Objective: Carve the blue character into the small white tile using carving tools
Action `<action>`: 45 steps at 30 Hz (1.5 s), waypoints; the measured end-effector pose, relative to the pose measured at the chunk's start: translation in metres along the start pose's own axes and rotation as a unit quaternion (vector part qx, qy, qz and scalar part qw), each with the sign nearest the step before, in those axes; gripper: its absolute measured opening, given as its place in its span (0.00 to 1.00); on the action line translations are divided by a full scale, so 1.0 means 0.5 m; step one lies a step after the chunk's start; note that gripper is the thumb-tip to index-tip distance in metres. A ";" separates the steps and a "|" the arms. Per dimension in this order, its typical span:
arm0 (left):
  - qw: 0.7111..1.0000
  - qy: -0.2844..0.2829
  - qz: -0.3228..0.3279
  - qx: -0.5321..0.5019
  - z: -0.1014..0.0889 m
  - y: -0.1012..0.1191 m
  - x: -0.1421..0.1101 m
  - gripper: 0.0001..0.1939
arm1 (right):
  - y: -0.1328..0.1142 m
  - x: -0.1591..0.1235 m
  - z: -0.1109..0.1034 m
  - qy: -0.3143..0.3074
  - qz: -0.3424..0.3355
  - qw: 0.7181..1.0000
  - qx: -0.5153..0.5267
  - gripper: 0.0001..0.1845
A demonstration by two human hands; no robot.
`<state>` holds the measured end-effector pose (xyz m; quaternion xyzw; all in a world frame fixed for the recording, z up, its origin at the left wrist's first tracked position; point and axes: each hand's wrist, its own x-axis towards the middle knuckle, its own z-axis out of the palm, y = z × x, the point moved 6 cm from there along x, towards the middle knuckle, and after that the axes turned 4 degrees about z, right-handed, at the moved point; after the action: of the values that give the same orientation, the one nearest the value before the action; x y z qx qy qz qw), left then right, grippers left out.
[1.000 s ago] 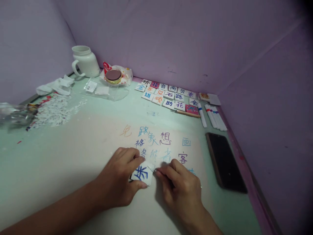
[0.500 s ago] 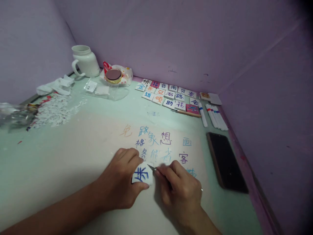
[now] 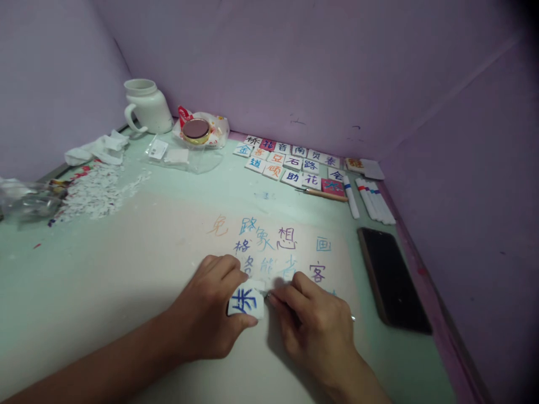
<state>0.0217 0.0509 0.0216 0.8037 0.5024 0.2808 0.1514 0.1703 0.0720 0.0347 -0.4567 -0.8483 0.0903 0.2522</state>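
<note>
A small white square block [image 3: 257,310] with a blue Chinese character on its face is gripped by my left hand [image 3: 214,311], thumb at its near edge and fingers at its far edge. My right hand [image 3: 314,322] pinches a carving knife [image 3: 268,295], its metal tip at the block's right side. Most of the knife is hidden by the fingers and the block. A thin white strip [image 3: 257,285] shows at the block's far right corner. Both hands are low over the pale tabletop [image 3: 160,269], where handwritten coloured characters [image 3: 286,238] show just beyond them.
Rows of character tiles [image 3: 292,163] lie at the back, with a wooden-handled tool [image 3: 326,194] and white markers [image 3: 374,201] alongside. A phone [image 3: 393,280] is at right. White shavings [image 3: 95,193], a plastic bag [image 3: 31,199], a mug [image 3: 149,106] and a round tin [image 3: 196,129] stand left.
The knife's blade, earlier plainly visible pointing at the block's upper right corner, is now mostly hidden at its right side. A strip has lifted at that corner. My left hand stays put.
</note>
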 end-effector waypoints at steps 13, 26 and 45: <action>1.000 0.005 0.012 -0.011 0.001 -0.004 -0.004 0.16 | 0.023 -0.015 -0.002 0.042 0.029 0.993 0.111 0.09; 0.999 0.000 0.014 -0.031 0.003 -0.001 -0.004 0.17 | 0.003 0.001 -0.004 0.011 -0.040 0.999 -0.024 0.12; 0.999 -0.021 0.031 -0.035 0.005 -0.006 -0.002 0.19 | 0.026 0.021 -0.001 -0.135 -0.074 0.988 0.019 0.11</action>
<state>0.0206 0.0515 0.0179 0.8188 0.4642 0.2853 0.1810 0.1752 0.0877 0.0337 -0.3715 -0.9041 0.1485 0.1505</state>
